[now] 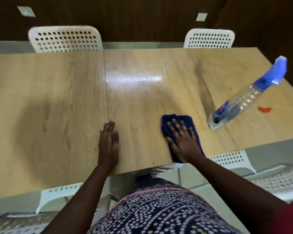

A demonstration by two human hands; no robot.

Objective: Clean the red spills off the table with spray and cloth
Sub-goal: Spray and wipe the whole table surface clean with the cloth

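A dark blue cloth [176, 120] lies on the wooden table [57, 98] near its front edge. My right hand [181, 137] presses flat on the cloth with fingers spread. My left hand [108, 142] rests flat on the bare tabletop to the left, fingers straight and together. A clear spray bottle [240, 102] with a blue trigger head stands to the right of the cloth. One red spill [265, 109] shows on the table just right of the bottle.
Two white perforated chairs [64, 39] [210, 38] stand at the table's far side. More white chairs [230, 159] sit at the near side, left and right of me. A seam [106, 85] runs between table sections.
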